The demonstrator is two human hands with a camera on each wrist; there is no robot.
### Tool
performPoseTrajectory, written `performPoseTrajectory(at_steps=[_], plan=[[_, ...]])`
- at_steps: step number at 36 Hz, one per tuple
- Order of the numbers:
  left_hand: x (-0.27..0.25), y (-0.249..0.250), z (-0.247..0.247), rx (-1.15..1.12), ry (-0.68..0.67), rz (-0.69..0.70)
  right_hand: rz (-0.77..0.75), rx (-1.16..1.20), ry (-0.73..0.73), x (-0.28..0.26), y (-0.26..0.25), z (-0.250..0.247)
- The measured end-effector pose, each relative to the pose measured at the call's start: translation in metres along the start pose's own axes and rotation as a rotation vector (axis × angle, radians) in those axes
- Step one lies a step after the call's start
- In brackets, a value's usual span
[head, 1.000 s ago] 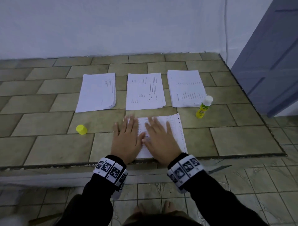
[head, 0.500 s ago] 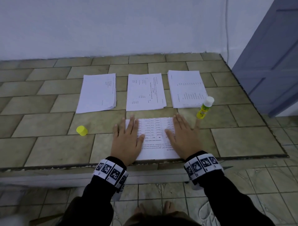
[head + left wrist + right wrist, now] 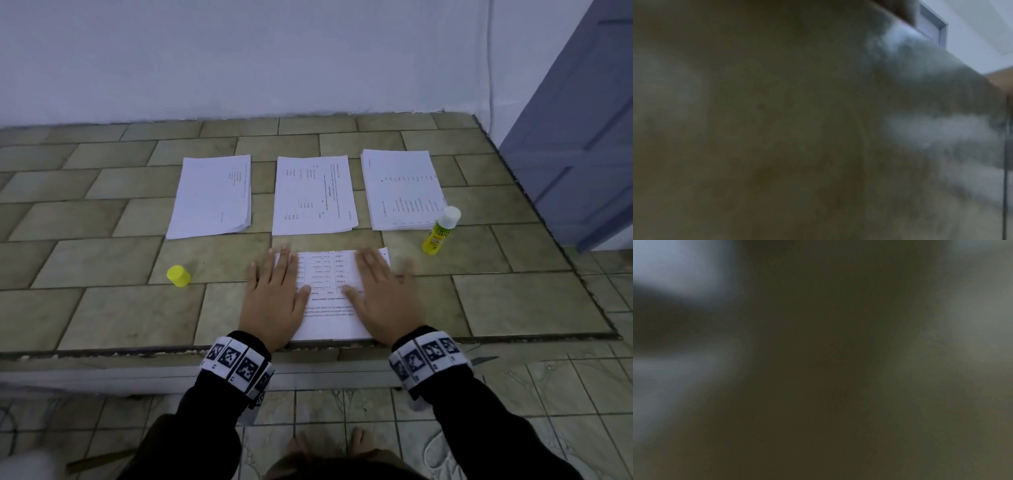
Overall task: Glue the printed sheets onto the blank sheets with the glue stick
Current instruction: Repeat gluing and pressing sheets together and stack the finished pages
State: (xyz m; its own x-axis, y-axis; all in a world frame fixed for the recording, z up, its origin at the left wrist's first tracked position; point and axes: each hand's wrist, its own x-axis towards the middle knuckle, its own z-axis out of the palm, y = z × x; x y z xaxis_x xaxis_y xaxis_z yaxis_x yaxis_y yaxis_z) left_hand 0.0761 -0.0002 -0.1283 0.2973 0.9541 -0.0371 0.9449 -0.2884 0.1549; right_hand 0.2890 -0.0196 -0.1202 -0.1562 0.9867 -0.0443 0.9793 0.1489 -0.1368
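From the head view, a printed sheet [image 3: 329,294] is seen lying at the near edge of the tiled ledge [image 3: 102,308], its long axis running away from the person. It is pressed flat by both hands: the left hand [image 3: 272,299] is laid, fingers straight, over its left margin, and the right hand [image 3: 383,298] likewise over its right margin. The uncapped glue stick [image 3: 440,231] stands upright beyond and to the right, nearer the right hand; its yellow cap [image 3: 178,275] lies well to the left. Three paper stacks [image 3: 315,195] are ranged behind.

In the left wrist view only dark blur is given. The right wrist view is equally blurred.
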Motion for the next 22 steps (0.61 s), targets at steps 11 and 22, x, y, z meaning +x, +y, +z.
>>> performPoseTrajectory(at_steps=[11, 22], plan=[[0.001, 0.001, 0.000, 0.013, -0.014, 0.002, 0.095, -0.020, 0.099, -0.006, 0.018, -0.018], [-0.001, -0.001, -0.002, -0.006, -0.007, 0.033, -0.146, 0.078, -0.023, 0.006, -0.048, 0.004]])
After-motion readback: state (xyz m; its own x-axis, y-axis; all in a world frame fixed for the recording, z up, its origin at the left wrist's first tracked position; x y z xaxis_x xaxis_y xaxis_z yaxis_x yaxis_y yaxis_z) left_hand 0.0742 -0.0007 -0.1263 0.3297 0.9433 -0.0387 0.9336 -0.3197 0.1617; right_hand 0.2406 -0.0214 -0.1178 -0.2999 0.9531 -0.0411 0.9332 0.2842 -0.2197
